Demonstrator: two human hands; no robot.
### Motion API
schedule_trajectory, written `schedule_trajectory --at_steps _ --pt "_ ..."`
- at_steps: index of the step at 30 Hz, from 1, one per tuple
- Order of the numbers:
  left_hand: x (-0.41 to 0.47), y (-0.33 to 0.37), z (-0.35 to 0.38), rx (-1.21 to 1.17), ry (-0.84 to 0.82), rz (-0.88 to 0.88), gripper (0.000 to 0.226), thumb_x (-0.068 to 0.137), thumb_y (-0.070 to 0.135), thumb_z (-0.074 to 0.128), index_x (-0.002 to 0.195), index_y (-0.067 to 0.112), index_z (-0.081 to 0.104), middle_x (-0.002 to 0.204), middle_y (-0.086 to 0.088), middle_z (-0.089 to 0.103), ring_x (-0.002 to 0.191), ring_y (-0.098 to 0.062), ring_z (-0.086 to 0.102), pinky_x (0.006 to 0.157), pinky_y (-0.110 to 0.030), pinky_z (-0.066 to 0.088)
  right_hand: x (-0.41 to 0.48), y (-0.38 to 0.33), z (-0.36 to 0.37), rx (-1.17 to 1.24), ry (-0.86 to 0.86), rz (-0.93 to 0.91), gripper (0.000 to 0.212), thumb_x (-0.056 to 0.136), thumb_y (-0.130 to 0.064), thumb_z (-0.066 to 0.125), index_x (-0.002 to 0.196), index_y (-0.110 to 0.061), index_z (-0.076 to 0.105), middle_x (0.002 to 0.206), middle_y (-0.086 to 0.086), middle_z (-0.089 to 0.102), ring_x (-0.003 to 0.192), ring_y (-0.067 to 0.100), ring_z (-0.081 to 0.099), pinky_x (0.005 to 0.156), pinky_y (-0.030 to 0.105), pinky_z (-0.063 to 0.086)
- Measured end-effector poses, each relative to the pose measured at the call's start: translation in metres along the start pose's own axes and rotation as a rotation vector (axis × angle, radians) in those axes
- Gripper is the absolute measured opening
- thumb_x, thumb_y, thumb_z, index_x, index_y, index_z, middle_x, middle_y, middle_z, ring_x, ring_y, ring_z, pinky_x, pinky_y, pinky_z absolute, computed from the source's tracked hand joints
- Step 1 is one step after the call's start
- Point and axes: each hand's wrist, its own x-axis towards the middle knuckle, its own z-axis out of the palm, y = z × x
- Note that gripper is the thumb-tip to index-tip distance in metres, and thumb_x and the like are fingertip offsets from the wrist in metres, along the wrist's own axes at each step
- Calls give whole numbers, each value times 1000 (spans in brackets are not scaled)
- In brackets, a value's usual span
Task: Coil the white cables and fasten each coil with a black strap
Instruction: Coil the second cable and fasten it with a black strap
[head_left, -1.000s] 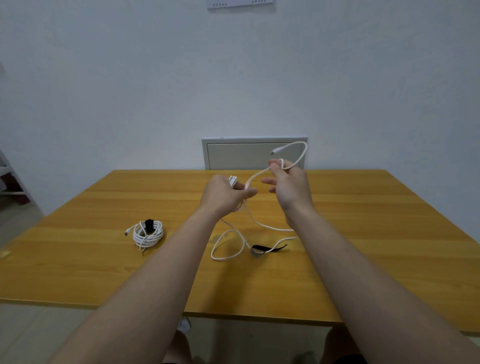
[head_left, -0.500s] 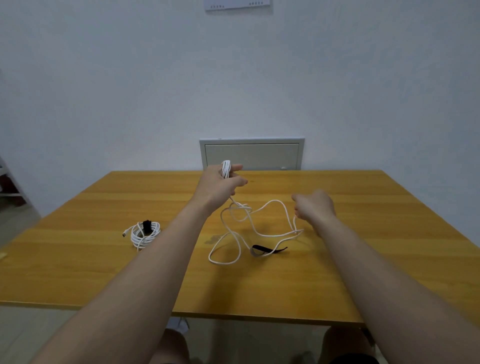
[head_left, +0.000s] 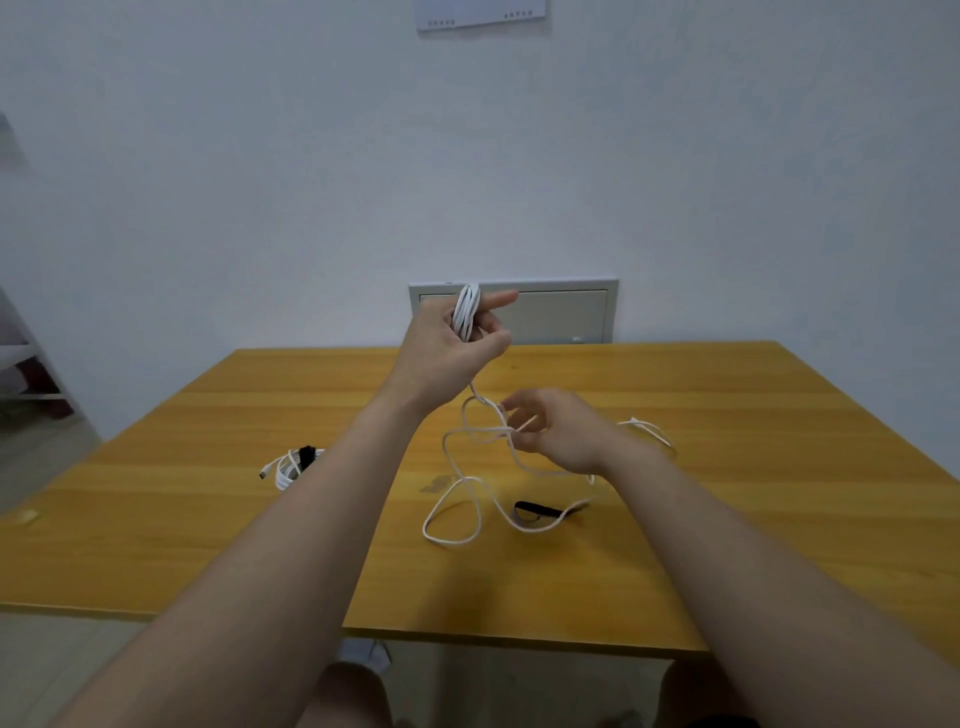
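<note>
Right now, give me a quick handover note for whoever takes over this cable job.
Left hand grips several wound loops of the white cable, raised above the table.
Right hand pinches the same cable's loose run lower down.
Done: one strapped coil lies at left.
To do: wind the rest trailing on the table, then fasten it with the loose black strap.

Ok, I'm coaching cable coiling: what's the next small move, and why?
Probably the right hand should lift the cable it pinches up to the left hand for another loop: the coil there is unfinished, and cable lies looped on the table beside the unused strap.
</note>
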Motion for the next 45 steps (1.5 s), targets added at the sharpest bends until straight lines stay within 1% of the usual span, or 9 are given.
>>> schedule_trajectory --at_steps 7,15,17,20,22,30,37,41,45 --pt "1 14 -7 -1 52 66 38 89 4 74 126 9 71 78 -2 63 66 -14 51 64 -23 43 1 -5 6 -93 43 -58 7 95 -29 71 95 -23 75 86 -15 66 74 3 56 71 29 41" --pt "5 12 -21 401 215 -5 11 81 27 80 89 18 79 70 9 71 53 0 58 61 -24 50 10 -17 -7 -242 572 34 19 103 -27 53 97 -14 65 93 6 72 90 31 63 68 37 39" --pt "5 9 -23 543 196 -68 25 76 42 82 79 18 75 78 10 74 65 -1 67 68 -30 57 10 -22 -12 -231 649 59 18 104 -26 50 97 -14 61 92 8 71 86 33 62 67 36 36" --pt "2 5 -23 639 124 -165 53 67 65 84 93 19 78 76 10 73 74 -7 71 72 -32 60 8 -25 -18 -197 716 86 17 105 -26 47 95 -15 56 85 3 63 76 25 53 65 34 33" --pt "2 2 -22 646 80 -199 51 64 68 85 88 23 79 72 9 74 73 -8 71 71 -34 61 6 -26 -20 -172 742 89 17 106 -25 46 95 -15 53 83 1 59 75 23 52 64 34 33" --pt "5 3 -16 569 -56 -271 27 74 44 90 67 21 77 61 2 69 56 -13 57 52 -26 40 0 -20 -24 19 759 38 14 105 -26 48 98 -16 55 85 2 67 76 24 66 70 45 56" --pt "4 2 -7 513 -23 -243 13 77 23 87 73 20 75 63 6 68 55 -8 57 54 -25 44 -7 -22 -29 101 640 -107 3 89 -16 76 87 -18 76 79 -10 70 71 -3 65 64 8 47" --pt "3 1 -1 461 -102 -220 25 80 7 81 68 21 65 87 8 79 62 -7 68 63 -30 54 -6 -22 -28 84 624 -177 14 94 -10 69 98 -16 80 91 -5 76 84 2 70 76 16 53" --pt "0 7 7 383 -119 -210 24 75 8 85 63 17 66 83 2 79 63 -13 72 58 -26 53 -8 -22 -27 119 682 -199 16 92 -4 67 94 -17 77 87 -7 76 84 7 72 78 30 59"
